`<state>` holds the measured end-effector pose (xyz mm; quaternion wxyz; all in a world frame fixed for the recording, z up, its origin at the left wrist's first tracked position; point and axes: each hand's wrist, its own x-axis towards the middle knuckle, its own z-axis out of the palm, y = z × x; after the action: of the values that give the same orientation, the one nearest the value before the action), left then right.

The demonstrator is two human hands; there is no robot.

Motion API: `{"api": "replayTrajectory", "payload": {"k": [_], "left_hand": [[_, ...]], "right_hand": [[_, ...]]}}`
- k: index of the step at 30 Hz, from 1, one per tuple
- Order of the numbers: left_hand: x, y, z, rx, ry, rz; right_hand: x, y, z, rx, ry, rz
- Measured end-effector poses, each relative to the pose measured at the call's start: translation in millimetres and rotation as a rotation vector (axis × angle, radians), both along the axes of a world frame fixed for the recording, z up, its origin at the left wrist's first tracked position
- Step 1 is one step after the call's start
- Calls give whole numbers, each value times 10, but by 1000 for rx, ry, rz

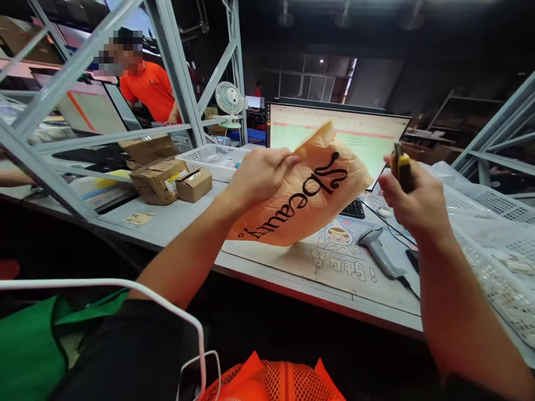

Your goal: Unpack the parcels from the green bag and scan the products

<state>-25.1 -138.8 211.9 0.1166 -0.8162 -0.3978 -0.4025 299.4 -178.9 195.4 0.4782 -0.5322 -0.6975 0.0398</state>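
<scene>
My left hand (265, 175) grips the upper edge of an orange padded mailer bag (292, 206) printed with the word "beauty" in black. The bag hangs tilted above the desk, in front of the monitor (376, 131). Raised to the right of the bag, my right hand (418, 195) is wrapped round a black and yellow utility knife (403, 170); I cannot tell whether its blade is out. The knife and the bag are apart. Below them on the desk mat (284, 262) lies a grey barcode scanner (381, 253).
Cardboard boxes (156, 178) and a white plastic basket (213, 159) stand at the left. White baskets (497, 245) holding plastic-wrapped items line the right side. A keyboard (354, 209) sits partly behind the bag. Beyond the metal frame (175, 72) stands a person in orange (152, 92).
</scene>
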Motion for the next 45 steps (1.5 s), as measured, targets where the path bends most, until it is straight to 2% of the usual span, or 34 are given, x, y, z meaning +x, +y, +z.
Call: {"api": "replayTrajectory", "payload": {"k": [2, 4, 5, 7, 9, 11, 13, 14, 17, 19, 22, 26, 29, 32, 34, 36, 40, 42, 44, 45], "left_hand": [[161, -25, 151, -30, 96, -87], [241, -9, 238, -60, 131, -129], [232, 17, 250, -83, 136, -128], [116, 97, 212, -171, 169, -99], [-86, 193, 116, -297, 226, -70], [-279, 272, 8, -370, 234, -41], [-382, 308, -67, -310, 171, 49], [-388, 305, -88, -245, 141, 117], [-269, 216, -102, -83, 172, 262], [-143, 116, -97, -41, 237, 262], [-2, -23, -102, 9, 270, 217], [30, -92, -161, 104, 315, 181], [-57, -82, -222, 186, 363, 160], [-235, -81, -255, 229, 347, 190], [-380, -91, -259, 221, 336, 240], [-505, -103, -257, 163, 372, 292], [-577, -139, -226, -42, 471, 367], [-524, -162, -173, -114, 475, 339], [-438, -176, -92, -183, 466, 276], [-390, -178, -47, -222, 465, 249]], "right_hand": [[-247, 61, 323, 163, -75, 56], [-392, 217, 484, 151, -127, 151], [-414, 320, 495, 116, -125, 183], [-371, 534, 393, 61, -40, 189], [-260, 709, 187, 3, 137, 128], [-145, 800, -22, -137, 291, 60], [-72, 789, -145, -249, 284, -32], [-61, 746, -163, -229, 218, -95], [-159, 508, -91, 14, -91, -217], [-338, 315, -21, 59, -314, -143], [-699, 97, 19, -27, -580, -20], [-1031, 21, 17, -109, -705, -45], [-935, 122, 38, -139, -745, -59], [-491, 345, -4, -209, -752, -237], [-123, 488, -148, -294, -717, -430], [155, 554, -431, -369, -671, -517], [266, 401, -1316, -606, -661, -368], [212, 264, -1733, -674, -686, -316], [160, 160, -1984, -652, -716, -316], [130, 125, -2028, -606, -709, -329]]}}
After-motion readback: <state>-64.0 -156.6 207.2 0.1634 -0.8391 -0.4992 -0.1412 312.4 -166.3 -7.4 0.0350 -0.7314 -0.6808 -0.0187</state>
